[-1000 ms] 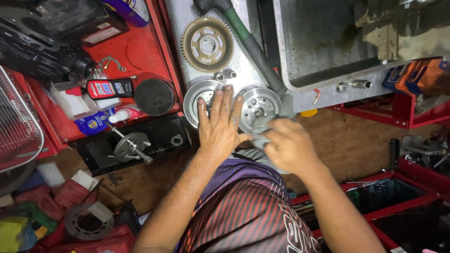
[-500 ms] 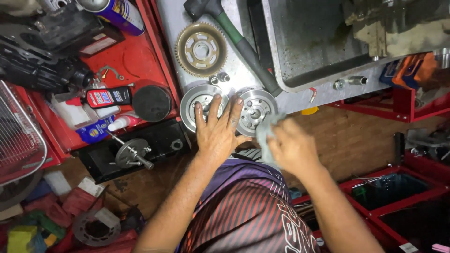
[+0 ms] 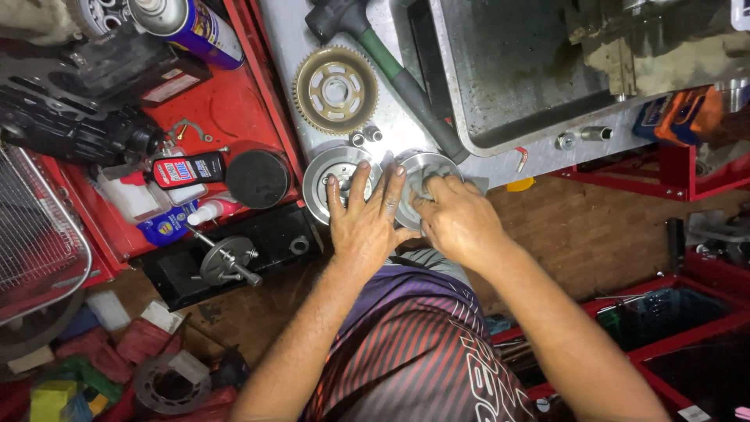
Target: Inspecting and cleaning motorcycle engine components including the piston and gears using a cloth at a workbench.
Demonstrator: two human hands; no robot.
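Pressing a grey rag (image 3: pixel 428 186) onto a round metal pulley (image 3: pixel 426 176), the right hand (image 3: pixel 461 223) keeps its grip closed on the cloth at the frame's centre.
Just left, the left hand (image 3: pixel 366 223) lies flat with fingers spread, touching a second pulley (image 3: pixel 332 184) on the metal table (image 3: pixel 297 31); a toothed gear (image 3: pixel 335 90) and hammer (image 3: pixel 391 66) lie above, a red tray (image 3: pixel 226 109) at upper left.

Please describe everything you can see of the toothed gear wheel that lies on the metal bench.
The gear wheel is round, dull brass-grey metal, with fine teeth all around its rim. Several cut-out windows surround a central hole. It lies flat on the grey metal bench, beside the hammer and above two silver pulleys. No hand touches it.
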